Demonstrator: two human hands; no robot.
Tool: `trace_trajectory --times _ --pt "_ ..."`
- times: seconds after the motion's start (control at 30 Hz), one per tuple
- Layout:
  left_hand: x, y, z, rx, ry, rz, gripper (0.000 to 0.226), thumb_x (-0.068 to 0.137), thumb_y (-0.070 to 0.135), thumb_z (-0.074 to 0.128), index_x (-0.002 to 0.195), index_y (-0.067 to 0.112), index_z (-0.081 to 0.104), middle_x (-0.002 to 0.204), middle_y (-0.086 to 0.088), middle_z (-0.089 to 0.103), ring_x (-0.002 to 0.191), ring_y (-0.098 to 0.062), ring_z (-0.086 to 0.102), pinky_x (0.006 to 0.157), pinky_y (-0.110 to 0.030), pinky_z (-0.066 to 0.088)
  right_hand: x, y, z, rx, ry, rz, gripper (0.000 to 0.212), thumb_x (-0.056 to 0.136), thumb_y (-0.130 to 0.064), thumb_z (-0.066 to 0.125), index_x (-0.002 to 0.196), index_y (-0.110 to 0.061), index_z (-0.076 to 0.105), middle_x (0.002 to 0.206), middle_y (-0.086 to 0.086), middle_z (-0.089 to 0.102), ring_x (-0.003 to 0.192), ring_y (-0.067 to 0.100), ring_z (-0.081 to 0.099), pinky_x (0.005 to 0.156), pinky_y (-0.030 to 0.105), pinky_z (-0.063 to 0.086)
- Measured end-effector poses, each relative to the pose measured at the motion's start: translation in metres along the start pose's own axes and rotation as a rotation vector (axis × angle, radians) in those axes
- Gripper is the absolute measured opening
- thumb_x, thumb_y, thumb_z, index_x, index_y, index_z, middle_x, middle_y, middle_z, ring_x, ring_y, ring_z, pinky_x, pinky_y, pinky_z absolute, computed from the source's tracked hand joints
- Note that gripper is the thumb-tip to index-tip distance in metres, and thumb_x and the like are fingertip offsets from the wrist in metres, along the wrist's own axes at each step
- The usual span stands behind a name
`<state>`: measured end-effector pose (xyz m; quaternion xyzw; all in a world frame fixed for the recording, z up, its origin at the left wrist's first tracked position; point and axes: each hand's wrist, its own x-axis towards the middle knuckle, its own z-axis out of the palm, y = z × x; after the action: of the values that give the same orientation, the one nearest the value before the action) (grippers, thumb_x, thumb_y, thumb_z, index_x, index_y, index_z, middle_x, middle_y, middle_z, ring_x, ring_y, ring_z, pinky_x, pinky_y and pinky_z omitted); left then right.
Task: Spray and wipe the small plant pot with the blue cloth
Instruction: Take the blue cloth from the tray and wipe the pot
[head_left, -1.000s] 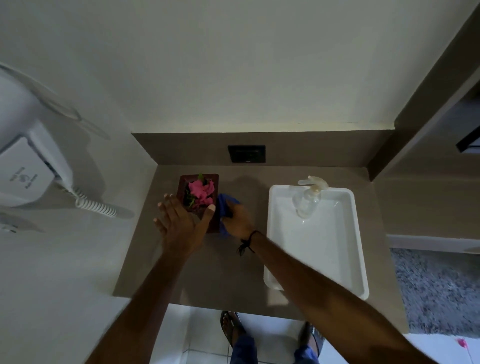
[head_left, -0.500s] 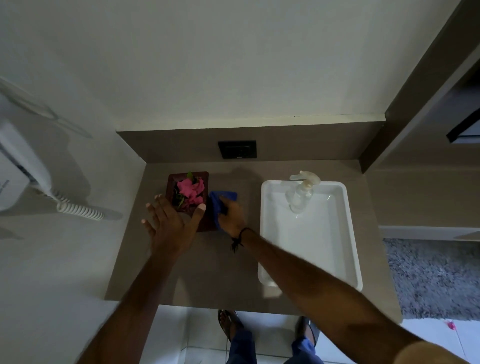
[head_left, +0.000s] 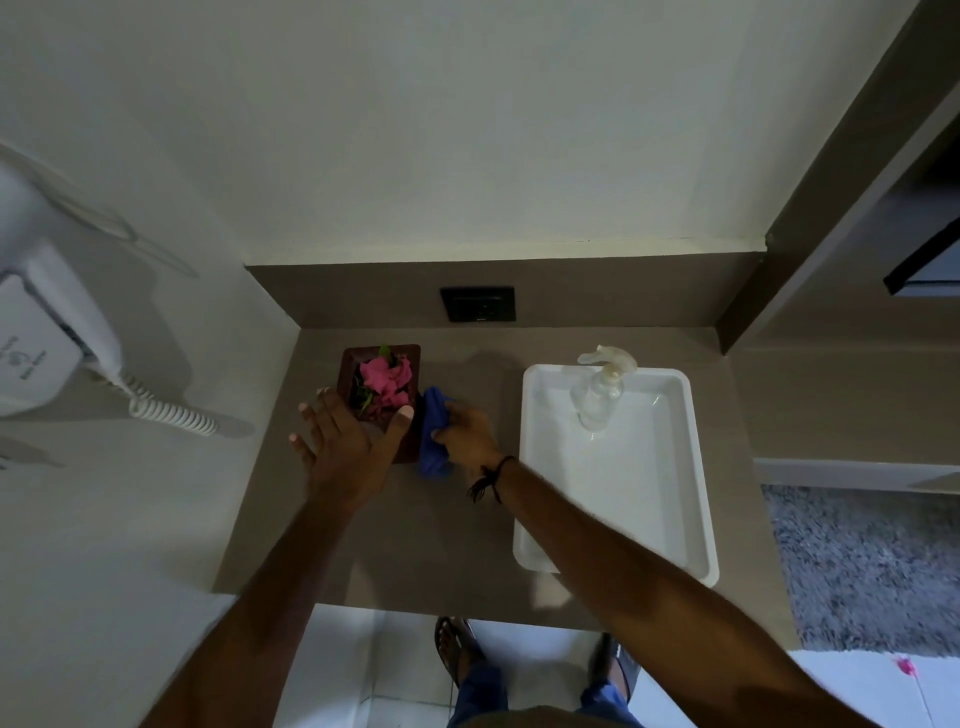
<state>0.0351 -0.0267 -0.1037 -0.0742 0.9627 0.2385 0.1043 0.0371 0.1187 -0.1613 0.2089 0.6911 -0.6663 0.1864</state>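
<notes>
The small plant pot is a dark brown square pot with pink flowers, standing at the back left of the brown counter. My left hand rests against its near side, fingers spread, thumb on the pot's right rim. My right hand presses the bunched blue cloth against the pot's right side. The clear spray bottle stands upright at the far end of the white tray, to the right of both hands.
A white wall-mounted hair dryer with a coiled cord hangs on the left wall. A black socket plate sits on the backsplash behind the pot. A wooden panel rises at the right. My feet show below the counter's front edge.
The blue cloth has slid toward me along the pot's right side with my right hand. My left hand keeps its place against the pot.
</notes>
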Motion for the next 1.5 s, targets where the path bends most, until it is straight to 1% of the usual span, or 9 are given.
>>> trace_trajectory --times 0.2,0.3,0.47,0.67,1.0,1.13,1.3,1.4,1.5 --pt "0.001 0.0 0.001 0.034 0.029 -0.006 0.116 0.079 0.077 0.046 0.155 0.004 -0.003 0.166 -0.016 0.002 0.154 -0.03 -0.007 0.122 -0.055 -0.005 -0.026 -0.044 -0.018 0.462 0.005 -0.101 0.053 0.093 0.011 0.057 0.144 0.001 0.048 0.143 0.018 0.057 0.128 0.04 0.058 0.094 0.043 0.058" --pt "0.003 -0.002 0.001 0.037 0.022 -0.007 0.122 0.072 0.082 0.041 0.155 0.004 -0.003 0.167 -0.016 0.002 0.154 -0.03 -0.007 0.121 -0.053 -0.007 -0.029 -0.035 -0.013 0.393 0.062 -0.142 0.06 0.094 0.008 0.057 0.15 -0.003 0.04 0.151 0.015 0.049 0.134 0.036 0.053 0.109 0.052 0.048" --pt "0.005 -0.005 0.004 0.023 0.018 -0.015 0.125 0.069 0.086 0.04 0.155 0.006 -0.006 0.167 -0.015 -0.001 0.154 -0.028 -0.01 0.121 -0.053 -0.009 -0.013 -0.002 0.012 -0.05 0.068 -0.12 0.041 0.097 0.003 0.049 0.138 0.006 0.05 0.13 0.026 0.062 0.116 0.043 0.061 0.099 0.049 0.052" --pt "0.008 -0.007 0.004 0.034 0.022 0.004 0.129 0.066 0.091 0.036 0.154 0.007 -0.005 0.167 -0.015 0.0 0.154 -0.029 -0.009 0.12 -0.053 -0.008 0.02 -0.007 0.0 -0.341 0.099 -0.036 0.053 0.095 0.004 0.044 0.147 -0.007 0.044 0.135 0.022 0.058 0.121 0.039 0.057 0.102 0.045 0.05" --pt "0.003 -0.001 0.001 0.026 0.022 0.012 0.115 0.08 0.077 0.046 0.155 0.004 -0.004 0.167 -0.016 0.001 0.154 -0.029 -0.007 0.122 -0.053 -0.007 0.003 -0.003 0.002 -0.114 -0.01 0.006 0.018 0.094 0.01 0.048 0.105 0.014 0.062 0.095 0.036 0.063 0.079 0.028 0.052 0.085 0.053 0.052" --pt "0.003 -0.001 0.003 0.032 0.045 0.013 0.114 0.081 0.074 0.046 0.155 0.003 -0.003 0.166 -0.018 0.003 0.154 -0.032 -0.005 0.122 -0.054 -0.005 -0.011 -0.035 -0.013 0.212 -0.129 0.037 0.027 0.099 0.008 0.045 0.124 0.008 0.054 0.101 0.016 0.06 0.079 0.025 0.059 0.057 0.02 0.056" --pt "0.007 -0.002 0.004 0.051 0.055 -0.007 0.118 0.077 0.079 0.045 0.155 0.002 0.001 0.166 -0.019 0.004 0.153 -0.034 -0.005 0.12 -0.058 -0.005 -0.035 -0.047 -0.051 0.389 -0.13 -0.002 0.044 0.098 0.004 0.046 0.142 0.004 0.047 0.143 0.029 0.052 0.13 0.049 0.052 0.09 0.046 0.054" --pt "0.002 0.006 0.0 0.146 0.09 -0.001 0.114 0.081 0.076 0.044 0.154 0.001 0.0 0.166 -0.021 -0.001 0.153 -0.036 -0.009 0.119 -0.062 -0.005 -0.049 -0.038 -0.069 0.513 -0.082 0.056 0.044 0.104 -0.007 0.038 0.146 0.007 0.041 0.149 0.03 0.046 0.138 0.047 0.044 0.104 0.05 0.044" --pt "-0.017 0.023 0.001 0.16 0.322 0.24 0.099 0.088 0.063 0.047 0.154 -0.001 0.011 0.164 -0.025 0.01 0.152 -0.042 0.002 0.121 -0.056 -0.003 -0.063 -0.025 -0.086 0.585 -0.005 0.081 0.044 0.103 -0.021 0.047 0.142 0.002 0.047 0.144 0.025 0.054 0.133 0.041 0.053 0.105 0.047 0.048"
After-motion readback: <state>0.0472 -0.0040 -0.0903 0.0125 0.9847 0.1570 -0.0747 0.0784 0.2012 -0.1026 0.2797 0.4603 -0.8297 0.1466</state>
